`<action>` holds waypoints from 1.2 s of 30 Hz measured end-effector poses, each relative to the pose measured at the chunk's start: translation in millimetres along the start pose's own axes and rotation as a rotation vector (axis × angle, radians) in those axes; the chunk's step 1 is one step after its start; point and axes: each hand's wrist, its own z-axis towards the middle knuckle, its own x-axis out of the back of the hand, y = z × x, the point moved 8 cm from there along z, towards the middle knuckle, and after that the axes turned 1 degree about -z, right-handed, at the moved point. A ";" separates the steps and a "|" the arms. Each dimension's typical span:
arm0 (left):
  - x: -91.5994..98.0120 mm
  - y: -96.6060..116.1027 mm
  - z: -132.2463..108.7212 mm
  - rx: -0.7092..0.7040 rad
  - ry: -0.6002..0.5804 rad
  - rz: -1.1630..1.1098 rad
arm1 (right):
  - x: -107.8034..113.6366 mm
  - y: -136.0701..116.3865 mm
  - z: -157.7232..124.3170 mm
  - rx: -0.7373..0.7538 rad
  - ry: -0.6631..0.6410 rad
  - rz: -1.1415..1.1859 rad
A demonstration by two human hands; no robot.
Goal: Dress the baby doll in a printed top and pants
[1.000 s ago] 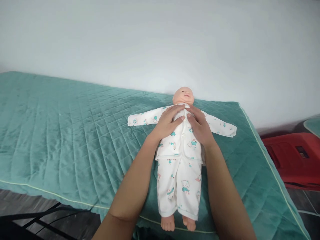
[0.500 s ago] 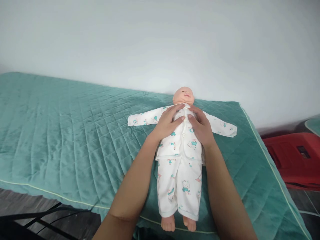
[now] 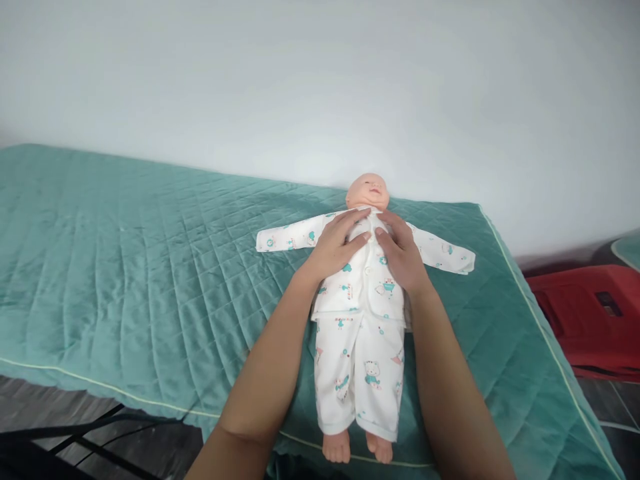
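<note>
A baby doll (image 3: pixel 367 191) lies on its back, head toward the wall and bare feet at the near edge. It wears a white printed long-sleeved top (image 3: pixel 369 293) and matching trousers (image 3: pixel 373 373), its sleeves spread to both sides. My left hand (image 3: pixel 341 241) rests flat on the left part of the chest, thumb and fingers apart. On the right part of the chest lies my right hand (image 3: pixel 401 250), also spread. The fingertips of both hands meet the front opening near the collar, above a button.
A green quilted cover (image 3: pixel 150 267) spreads under the doll. Behind it rises a pale wall (image 3: pixel 300 87). A red plastic object (image 3: pixel 590 313) stands beyond the right edge. Black metal bars (image 3: pixel 80 433) show at the lower left above a dark floor.
</note>
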 end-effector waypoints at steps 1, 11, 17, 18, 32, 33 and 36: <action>0.0 0.1 0.0 0.002 -0.001 0.003 | 0.5 -0.2 -0.5 -0.005 0.009 0.000; -1.6 -2.8 0.6 -0.011 -0.007 0.003 | -2.9 -5.8 1.4 0.075 -0.095 -0.281; -1.5 -2.3 -0.2 -0.013 -0.002 0.003 | -5.0 -4.5 -0.1 0.029 -0.105 -0.270; -1.4 -2.1 -0.3 -0.012 -0.003 0.004 | -4.1 -6.0 -0.5 0.025 -0.086 -0.245; -1.8 -3.5 0.0 -0.018 -0.006 0.002 | -1.7 -6.3 -0.3 0.026 -0.057 -0.148; -1.9 -5.2 0.6 -0.018 -0.005 -0.005 | -0.7 -4.5 -0.3 0.020 -0.046 -0.118; -0.4 -14.0 2.3 -0.007 0.013 0.002 | 5.2 3.0 -0.3 0.008 0.016 -0.036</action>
